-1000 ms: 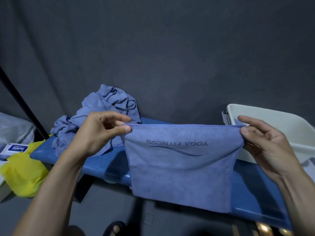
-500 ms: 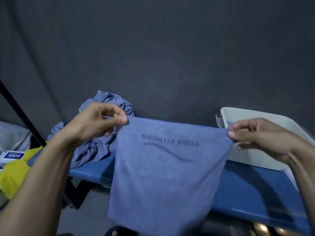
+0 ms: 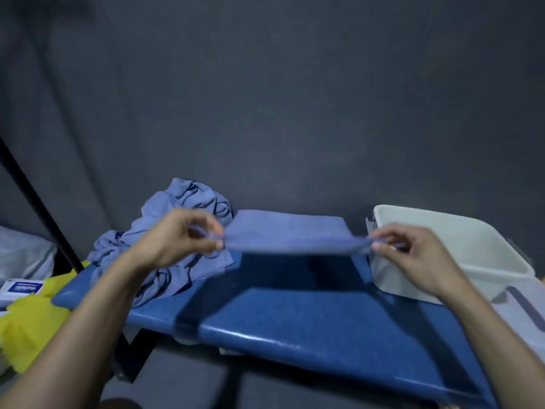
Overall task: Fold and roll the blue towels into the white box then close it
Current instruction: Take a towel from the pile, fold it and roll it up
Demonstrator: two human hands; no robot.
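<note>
Head view, from your left: a yellow bag [image 3: 28, 326] and a small white-and-blue packet [image 3: 22, 289] lie well left of your left hand [image 3: 174, 242]. A heap of crumpled blue towels [image 3: 177, 234] sits on the blue bench [image 3: 295, 320], partly behind that hand. Your left fingers [image 3: 216, 245] curl and pinch one corner of a blue towel [image 3: 287, 233], blurred, stretched nearly flat above the bench between both hands. Your right hand [image 3: 413, 256] pinches the opposite corner, fingers curled round it. Just beyond and right of your right fingers stands the white box [image 3: 460, 231], open on the bench, its inside too dim to read.
</note>
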